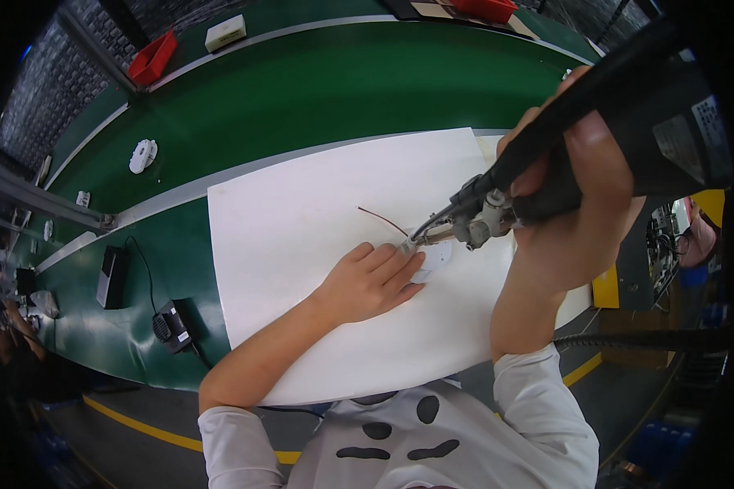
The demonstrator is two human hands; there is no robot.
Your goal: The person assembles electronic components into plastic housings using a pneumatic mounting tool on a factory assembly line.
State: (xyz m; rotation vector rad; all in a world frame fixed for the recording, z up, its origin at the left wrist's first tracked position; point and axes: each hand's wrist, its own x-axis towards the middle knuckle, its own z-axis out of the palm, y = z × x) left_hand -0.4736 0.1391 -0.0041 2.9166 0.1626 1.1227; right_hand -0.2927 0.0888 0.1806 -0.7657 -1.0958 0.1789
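In the head view my right hand (583, 171) grips a bulky black hand tool (546, 183) with a metal nozzle and a black hose along it; its exact kind cannot be told. The nozzle points down and left, its tip right at the fingertips of my left hand (375, 277). That hand presses a small white plastic part (436, 257) onto the white board (294, 212), fingers bent over it and hiding much of it. A thin dark and red wire (379, 216) sticks out from under the fingers toward the upper left.
Beyond the board runs a green belt or bench top (318, 90), with a white round plastic part (143, 156) on it. Red bins (152, 59) stand along the far edge. At left lie a black box (112, 277) and a black device with a cable (178, 326). Another person sits far left.
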